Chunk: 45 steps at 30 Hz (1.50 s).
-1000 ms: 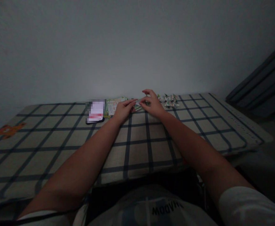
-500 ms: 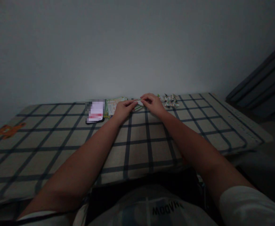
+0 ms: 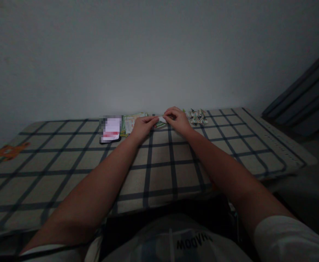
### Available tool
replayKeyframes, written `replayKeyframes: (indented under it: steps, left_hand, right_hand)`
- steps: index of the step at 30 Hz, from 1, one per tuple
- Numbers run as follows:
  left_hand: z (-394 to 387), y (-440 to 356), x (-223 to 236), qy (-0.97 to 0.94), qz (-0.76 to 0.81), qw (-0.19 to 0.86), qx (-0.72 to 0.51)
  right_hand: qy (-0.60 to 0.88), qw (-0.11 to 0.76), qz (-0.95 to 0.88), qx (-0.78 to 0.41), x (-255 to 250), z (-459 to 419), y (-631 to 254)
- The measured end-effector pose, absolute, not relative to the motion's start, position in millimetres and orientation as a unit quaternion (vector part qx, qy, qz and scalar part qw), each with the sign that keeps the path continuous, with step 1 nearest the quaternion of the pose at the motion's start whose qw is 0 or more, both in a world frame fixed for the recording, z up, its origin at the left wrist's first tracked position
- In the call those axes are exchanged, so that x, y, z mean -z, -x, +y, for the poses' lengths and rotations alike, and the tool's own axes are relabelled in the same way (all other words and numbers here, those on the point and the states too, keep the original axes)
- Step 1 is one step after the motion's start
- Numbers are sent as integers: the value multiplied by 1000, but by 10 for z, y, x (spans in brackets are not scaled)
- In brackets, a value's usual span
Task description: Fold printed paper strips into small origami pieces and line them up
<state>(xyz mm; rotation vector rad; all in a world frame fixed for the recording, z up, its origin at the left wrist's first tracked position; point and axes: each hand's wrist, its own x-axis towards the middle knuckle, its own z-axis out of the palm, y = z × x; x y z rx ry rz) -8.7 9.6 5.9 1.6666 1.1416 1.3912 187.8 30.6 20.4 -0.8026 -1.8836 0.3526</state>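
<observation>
Paper, small and pale with green print, is being pinched between both hands at the far edge of the checked cloth (image 3: 159, 160), close to the wall. The paper strip (image 3: 161, 119) is sitting between the fingertips of the left hand (image 3: 142, 127) and the right hand (image 3: 178, 120); each hand is closing narrowly on one end of it, and the two sets of fingertips are almost touching. The strip is being held just above the cloth or resting on it; the dim light does not allow a firm call.

Judgement: folding or creasing of the strip appears to be the step in hand. The pile of folded paper pieces (image 3: 197, 116), lying just beside the right hand, is suggesting the form being worked toward. The printed sheets (image 3: 130, 122), lying just beside the left hand, are looking like the stock. A dark phone-like slab (image 3: 109, 131), with its face blurred, is lying further left, and an orange shape (image 3: 8, 151) is lying well apart at the left edge.

The next move is calling for a firm pinch at both ends and an even crease.
</observation>
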Motion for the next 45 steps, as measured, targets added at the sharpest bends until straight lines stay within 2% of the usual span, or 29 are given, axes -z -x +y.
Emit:
replayKeyframes:
  steps: [11, 19, 28, 37, 45]
  left_hand:
    - [128, 95, -14, -645, 450, 308, -535]
    - [163, 114, 21, -653, 462, 289, -526]
    - [108, 96, -18, -669, 470, 309, -486]
    - [106, 104, -56, -685, 474, 243, -496]
    - [134, 101, -40, -688, 460, 241, -507]
  right_hand:
    - [347, 465, -798, -164, -257, 218, -1856]
    - [367, 461, -752, -295, -196, 319, -1870]
    - [338, 434, -800, -238, -195, 325, -1907]
    - [369, 474, -732, -322, -197, 338, -1913]
    - [371, 440, -742, -345, -155, 340, -1907]
